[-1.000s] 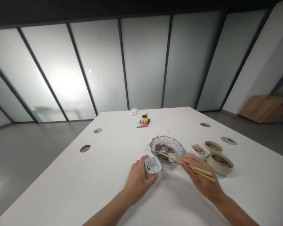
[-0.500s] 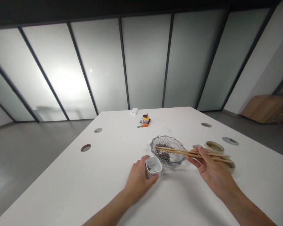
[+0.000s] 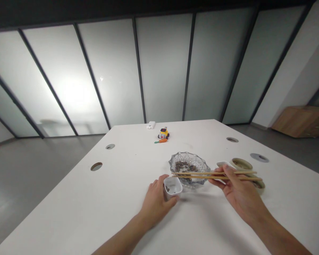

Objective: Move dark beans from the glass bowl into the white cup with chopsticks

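My left hand (image 3: 159,196) is closed around a small white plastic cup (image 3: 173,190), which has a few small dark bits inside. With my right hand (image 3: 236,187) I grip a pair of wooden chopsticks (image 3: 196,176). Their tips lie just above the cup's far rim, at the near left side of a clear glass bowl (image 3: 203,165). Small dark brown beans or seeds (image 3: 186,165) cover part of the bowl's bottom. Whether the tips pinch anything is too small to make out.
Beyond my right hand stand a green-rimmed bowl (image 3: 241,164), another partly hidden green bowl (image 3: 259,184) and a small white dish (image 3: 223,164). Farther back lie a yellow toy car (image 3: 163,133), an orange toy carrot (image 3: 162,140) and a white box-like device (image 3: 151,125). Round holes pierce the white table (image 3: 117,198).
The chopstick tips have moved from over the beans in the glass bowl toward me, to the cup's far rim. My left hand and the cup have stayed in place.
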`<state>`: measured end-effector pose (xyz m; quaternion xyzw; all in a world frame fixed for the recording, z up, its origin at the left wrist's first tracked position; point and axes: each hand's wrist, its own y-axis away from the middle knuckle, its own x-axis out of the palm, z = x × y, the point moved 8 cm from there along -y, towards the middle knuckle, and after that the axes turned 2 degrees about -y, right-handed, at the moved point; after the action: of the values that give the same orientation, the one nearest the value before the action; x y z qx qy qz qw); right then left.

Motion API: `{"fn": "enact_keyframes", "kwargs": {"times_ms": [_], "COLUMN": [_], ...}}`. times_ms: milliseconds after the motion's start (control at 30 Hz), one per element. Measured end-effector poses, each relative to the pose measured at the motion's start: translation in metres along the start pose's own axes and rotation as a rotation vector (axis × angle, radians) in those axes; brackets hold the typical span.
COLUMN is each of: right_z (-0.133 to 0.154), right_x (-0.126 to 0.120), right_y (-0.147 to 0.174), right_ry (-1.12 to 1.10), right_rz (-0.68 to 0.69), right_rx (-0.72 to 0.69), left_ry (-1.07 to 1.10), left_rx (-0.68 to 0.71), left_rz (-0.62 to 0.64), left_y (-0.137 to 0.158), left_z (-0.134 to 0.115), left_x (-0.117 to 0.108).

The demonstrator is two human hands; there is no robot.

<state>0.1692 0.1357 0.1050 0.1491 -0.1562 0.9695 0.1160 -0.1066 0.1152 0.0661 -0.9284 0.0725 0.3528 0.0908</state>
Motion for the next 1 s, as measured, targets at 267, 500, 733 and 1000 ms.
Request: {"fn": "enact_keyframes", "kwargs": {"times_ms": [267,500,733,1000], "right_z": [0.035,0.031,0.039,0.039], "right_x": [0.01,0.04,0.043,0.036], "right_y": [0.015,0.034,0.039,0.036], "right_ry": [0.681,0.743,0.753,0.763], "right_rz": [0.058,0.305,0.327,0.266], "right_rx": [-0.458,-0.581,-0.68,-0.701], "left_ry": [-0.023,-0.029,-0.021,-0.021], "left_rx": [-0.031,-0.028,-0.013,-0.024], "left_rz": [0.0,-0.003,-0.011,-0.005], "left_y": [0.0,0.0,0.0,0.0], "left_z": [0.006,0.008,0.008,0.01], "left_x": [0.002,0.003,0.003,0.003]}}
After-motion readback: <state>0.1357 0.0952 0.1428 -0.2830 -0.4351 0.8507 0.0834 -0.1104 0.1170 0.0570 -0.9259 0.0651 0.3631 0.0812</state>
